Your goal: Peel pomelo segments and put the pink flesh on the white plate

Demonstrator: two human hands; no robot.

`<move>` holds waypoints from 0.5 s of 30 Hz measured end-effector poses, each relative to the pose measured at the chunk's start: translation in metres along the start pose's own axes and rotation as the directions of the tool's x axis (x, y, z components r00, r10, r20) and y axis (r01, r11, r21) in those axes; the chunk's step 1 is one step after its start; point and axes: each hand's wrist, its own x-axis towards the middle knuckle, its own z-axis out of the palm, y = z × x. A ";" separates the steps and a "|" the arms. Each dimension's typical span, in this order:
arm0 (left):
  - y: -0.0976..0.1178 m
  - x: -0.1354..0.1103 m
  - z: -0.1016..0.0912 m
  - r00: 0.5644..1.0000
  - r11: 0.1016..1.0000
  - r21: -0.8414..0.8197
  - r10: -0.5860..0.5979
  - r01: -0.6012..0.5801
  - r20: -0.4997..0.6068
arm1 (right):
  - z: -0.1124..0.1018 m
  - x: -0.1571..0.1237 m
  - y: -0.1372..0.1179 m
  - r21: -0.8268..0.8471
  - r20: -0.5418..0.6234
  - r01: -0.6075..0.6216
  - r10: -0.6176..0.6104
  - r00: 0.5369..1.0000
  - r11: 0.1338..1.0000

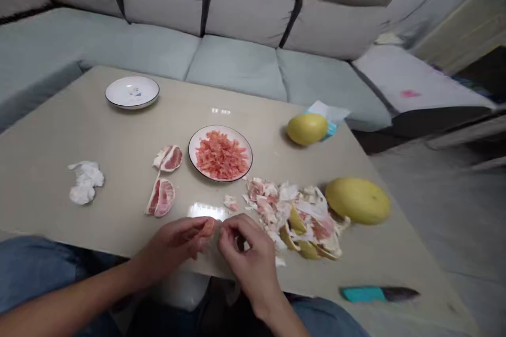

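My left hand (179,245) is closed around a piece of pink pomelo flesh (207,227) above the table's near edge. Close to it on the right, my right hand (251,253) has thumb and forefinger pinched together; what sits between them is too small to make out. Beyond my hands is a plate (192,157) heaped with loose pink pomelo pulp (221,155). Left of that plate lie pomelo segments (165,197) with white membrane on them. A pile of peel and membrane scraps (292,210) spreads just right of my right hand.
Two whole yellow pomelos, one large (358,200) and one farther back (307,129) beside a tissue pack (330,116), are at the right. A teal-handled knife (379,294) lies near the front right. Crumpled tissue (86,182) and another plate (132,92) are at the left. A sofa (237,66) stands behind.
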 end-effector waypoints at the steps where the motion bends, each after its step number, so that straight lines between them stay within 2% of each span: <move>1: 0.000 0.000 -0.001 1.000 1.000 0.026 -0.005 0.005 0.002 | -0.002 0.001 0.001 0.033 0.023 -0.006 0.006 1.000 0.999; 4: -0.001 0.001 -0.004 1.000 0.999 0.054 -0.008 0.007 0.009 | -0.007 0.004 0.002 0.111 0.122 -0.043 0.030 0.992 0.993; 7: -0.003 0.002 -0.004 1.000 1.000 0.006 0.006 -0.006 0.020 | -0.009 0.005 0.001 0.149 0.268 -0.108 0.065 0.961 0.983; 11: -0.005 0.002 -0.004 0.999 0.995 -0.091 -0.039 0.041 0.022 | -0.009 0.007 -0.004 0.153 0.333 -0.187 0.127 0.934 0.970; 15: -0.004 0.001 -0.005 0.999 0.995 -0.093 -0.038 0.040 0.024 | -0.010 0.009 -0.006 0.184 0.392 -0.275 0.187 0.901 0.944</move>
